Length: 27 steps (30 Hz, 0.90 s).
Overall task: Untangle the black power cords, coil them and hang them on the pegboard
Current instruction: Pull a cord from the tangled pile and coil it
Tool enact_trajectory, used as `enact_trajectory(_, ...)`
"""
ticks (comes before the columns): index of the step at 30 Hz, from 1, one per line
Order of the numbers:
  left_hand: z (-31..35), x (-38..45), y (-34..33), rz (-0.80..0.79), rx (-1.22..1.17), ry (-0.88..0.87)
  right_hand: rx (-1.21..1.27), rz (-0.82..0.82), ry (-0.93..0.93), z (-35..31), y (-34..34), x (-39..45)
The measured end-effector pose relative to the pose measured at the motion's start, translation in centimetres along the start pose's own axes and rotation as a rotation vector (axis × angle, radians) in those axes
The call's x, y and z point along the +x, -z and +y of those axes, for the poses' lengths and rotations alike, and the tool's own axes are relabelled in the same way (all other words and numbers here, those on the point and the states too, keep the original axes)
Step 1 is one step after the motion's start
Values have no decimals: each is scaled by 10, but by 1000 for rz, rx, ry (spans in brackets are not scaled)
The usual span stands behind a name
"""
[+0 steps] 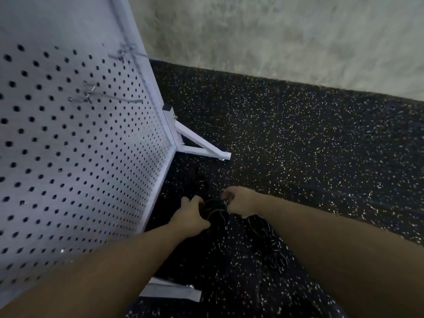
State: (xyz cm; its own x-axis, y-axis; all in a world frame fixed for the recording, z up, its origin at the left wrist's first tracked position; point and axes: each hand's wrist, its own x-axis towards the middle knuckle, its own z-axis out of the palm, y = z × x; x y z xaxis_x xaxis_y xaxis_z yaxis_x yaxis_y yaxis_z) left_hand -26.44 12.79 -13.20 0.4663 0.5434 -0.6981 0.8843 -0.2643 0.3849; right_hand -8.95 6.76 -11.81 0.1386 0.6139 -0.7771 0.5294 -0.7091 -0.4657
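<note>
While you reach down with both arms, your hands sit close together low over the speckled black floor. Your left hand curls round a bundle of black power cords, and your right hand grips the same bundle from the other side, fingers bent over it. More black cord trails toward you on the floor under your right forearm, hard to trace against the dark surface. Just left of your hands stands the white pegboard, tilted in view, with metal hooks sticking out of it. Its white foot rests on the floor beyond. Farther off runs a pale wall.
</note>
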Motion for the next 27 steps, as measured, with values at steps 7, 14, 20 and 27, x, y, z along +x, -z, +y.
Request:
enact_trajectory(7, 8, -14, 10, 98, -311, -68, 159, 19, 94, -7, 11, -15)
enact_trajectory(14, 61, -69, 78, 247, -671, -164, 571, 203, 330, -34, 67, -86)
enact_trajectory(20, 119, -143, 125, 347, -730, -390, 546, 480, 531, -63, 98, -170)
enact_trajectory(27, 161, -230, 148, 483, -801, -547, 521, 437, 604, -85, 118, -275)
